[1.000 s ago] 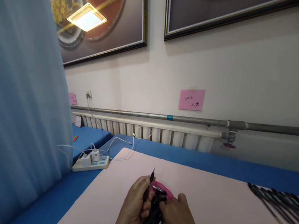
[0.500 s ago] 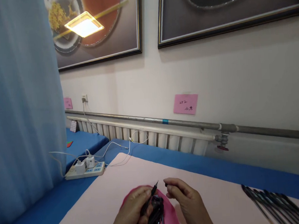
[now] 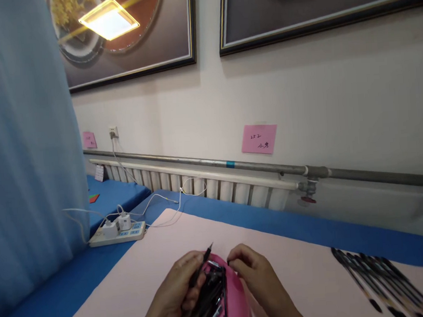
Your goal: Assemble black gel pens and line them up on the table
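My left hand (image 3: pixel 182 288) is closed around a slim black pen (image 3: pixel 205 255), whose fine pointed tip slants up and to the right. To its right, my right hand (image 3: pixel 254 274) pinches a small black piece (image 3: pixel 229 262), which may be a cap; the fingers cover most of it. Beneath both hands, a bright pink bowl (image 3: pixel 239 296) holds a heap of black and clear-ended pens (image 3: pixel 215 293). One long thin black stick rests along the bowl's right inner side. The left hand hides part of the heap and the bowl's left side.
Several long black brush-like sticks (image 3: pixel 379 277) lie in a row on the pink sheet (image 3: pixel 133 280) at the right. A power strip (image 3: pixel 137 231) with white chargers and cables sits on the blue surface (image 3: pixel 33 306). Behind are a radiator (image 3: pixel 228 188) and a pipe.
The view has tilted down slightly, showing more of the bowl. My right hand has lowered a little toward the bowl's rim, still pinching the black piece. The left hand keeps the pen.
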A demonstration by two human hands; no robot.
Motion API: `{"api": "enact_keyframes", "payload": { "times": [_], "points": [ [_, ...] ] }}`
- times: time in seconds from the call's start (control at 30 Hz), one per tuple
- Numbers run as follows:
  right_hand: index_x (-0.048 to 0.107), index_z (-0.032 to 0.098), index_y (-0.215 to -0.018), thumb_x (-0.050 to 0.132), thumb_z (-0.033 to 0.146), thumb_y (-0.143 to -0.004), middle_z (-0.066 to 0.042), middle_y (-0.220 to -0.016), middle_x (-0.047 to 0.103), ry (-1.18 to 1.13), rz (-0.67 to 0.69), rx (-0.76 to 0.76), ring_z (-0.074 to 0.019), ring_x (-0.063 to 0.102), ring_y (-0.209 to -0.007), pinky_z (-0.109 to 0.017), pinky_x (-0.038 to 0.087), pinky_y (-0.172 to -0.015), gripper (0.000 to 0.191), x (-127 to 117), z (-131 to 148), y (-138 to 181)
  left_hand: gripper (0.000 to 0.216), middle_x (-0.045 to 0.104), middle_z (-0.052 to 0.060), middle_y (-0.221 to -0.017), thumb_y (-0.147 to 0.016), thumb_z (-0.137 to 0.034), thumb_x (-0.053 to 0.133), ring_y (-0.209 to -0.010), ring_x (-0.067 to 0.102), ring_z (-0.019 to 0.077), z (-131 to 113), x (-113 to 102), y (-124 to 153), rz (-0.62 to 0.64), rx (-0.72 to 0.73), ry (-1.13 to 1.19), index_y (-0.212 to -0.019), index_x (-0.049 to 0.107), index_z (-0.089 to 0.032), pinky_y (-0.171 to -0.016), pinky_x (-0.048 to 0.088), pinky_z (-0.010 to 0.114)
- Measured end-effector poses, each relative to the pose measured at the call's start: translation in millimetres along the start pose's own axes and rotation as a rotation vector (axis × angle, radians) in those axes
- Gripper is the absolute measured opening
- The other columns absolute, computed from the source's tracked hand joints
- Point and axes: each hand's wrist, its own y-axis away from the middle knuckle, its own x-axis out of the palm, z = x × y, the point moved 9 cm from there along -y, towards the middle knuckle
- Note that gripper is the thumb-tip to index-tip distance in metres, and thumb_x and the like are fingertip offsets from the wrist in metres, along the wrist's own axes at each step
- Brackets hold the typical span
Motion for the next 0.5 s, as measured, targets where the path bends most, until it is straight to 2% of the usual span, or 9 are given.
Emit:
{"api": "enact_keyframes", "payload": {
  "times": [0.07,0.2,0.33,0.4,0.5],
  "points": [
    [0.059,0.02,-0.064,0.047,0.019,-0.068,0.002,-0.064,0.058,0.211,0.076,-0.074,-0.0155,0.053,-0.064,-0.025,0.04,-0.061,0.013,12.8,2.3,2.3,0.033,0.042,-0.009,-0.052,-0.075,-0.05,0.059,-0.035,0.016,0.0001,-6.3,-3.2,0.5,-0.007,0.026,0.004,-0.085,0.053,-0.02,-0.035,0.003,0.017],
    [0.063,0.02,-0.08,0.042,0.014,-0.072,-0.002,-0.082,0.065,0.426,0.173,-0.2,-0.0157,0.057,-0.077,-0.024,0.04,-0.069,0.023,30.6,7.4,9.3,0.034,0.042,-0.009,-0.051,-0.074,-0.051,0.059,-0.035,0.017,-0.0002,-7.7,-6.9,-0.4,-0.022,0.026,-0.016,-0.083,0.051,-0.02,-0.035,0.003,0.016],
    [0.062,0.02,-0.063,0.042,0.005,-0.066,0.0,-0.071,0.066,0.784,0.374,-0.21,-0.0141,0.056,-0.068,-0.024,0.034,-0.063,0.025,49.0,0.8,20.7,0.034,0.043,-0.01,-0.05,-0.073,-0.052,0.06,-0.034,0.017,0.0003,-6.8,-6.1,-0.1,-0.017,0.017,-0.025,-0.081,0.048,-0.021,-0.034,0.003,0.016],
    [0.062,0.02,-0.061,0.043,0.004,-0.068,-0.001,-0.074,0.068,0.928,0.461,-0.233,-0.0153,0.057,-0.07,-0.027,0.031,-0.064,0.025,57.9,-1.3,27.4,0.035,0.043,-0.01,-0.05,-0.072,-0.053,0.06,-0.033,0.017,0.0004,-7.7,-6.0,0.7,-0.024,0.013,-0.035,-0.078,0.047,-0.021,-0.033,0.003,0.016],
    [0.064,0.019,-0.062,0.048,0.006,-0.071,-0.005,-0.077,0.07,1.104,0.472,-0.237,-0.0198,0.059,-0.075,-0.031,0.029,-0.067,0.023,62.5,-2.3,30.9,0.036,0.043,-0.01,-0.049,-0.07,-0.054,0.061,-0.032,0.018,0.0004,-9.7,-6.2,1.8,-0.04,0.009,-0.041,-0.077,0.047,-0.021,-0.033,0.004,0.016]
  ]
}}
